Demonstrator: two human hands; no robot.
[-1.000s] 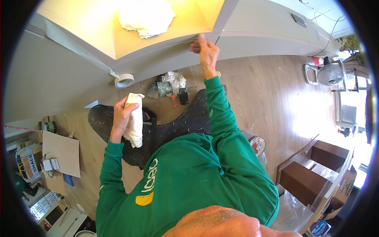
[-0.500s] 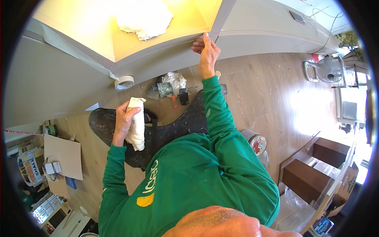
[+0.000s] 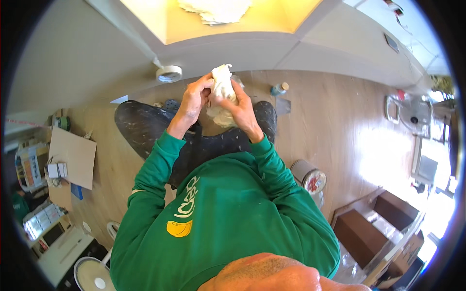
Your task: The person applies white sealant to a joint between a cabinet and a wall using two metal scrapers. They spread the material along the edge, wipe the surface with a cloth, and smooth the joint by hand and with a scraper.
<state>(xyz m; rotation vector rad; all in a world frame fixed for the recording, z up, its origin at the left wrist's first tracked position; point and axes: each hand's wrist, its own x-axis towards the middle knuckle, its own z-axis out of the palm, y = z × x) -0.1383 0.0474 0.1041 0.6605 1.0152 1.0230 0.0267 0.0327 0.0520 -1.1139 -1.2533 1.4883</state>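
Observation:
My left hand and my right hand are together in front of my knees, both closed on a crumpled white bundle. It looks soft, like cloth or thin wrap; its exact kind does not show. The left fingers grip its upper left side, while the right hand wraps its right side. Part of the bundle hangs loose below the hands. Ahead of them is a lit, yellow-glowing recess with more crumpled white material inside. A roll of white tape hangs from a strip on the wall, left of my hands.
On the wooden floor, a small capped bottle stands by a grey flat piece. A bucket is beside my right side. Brown boxes lie lower right, a grey machine far right, a cardboard sheet left.
My right hand has left the recess's lower edge and come down to the white bundle. My left hand has moved right and forward with it. The view has shifted, so the recess sits higher.

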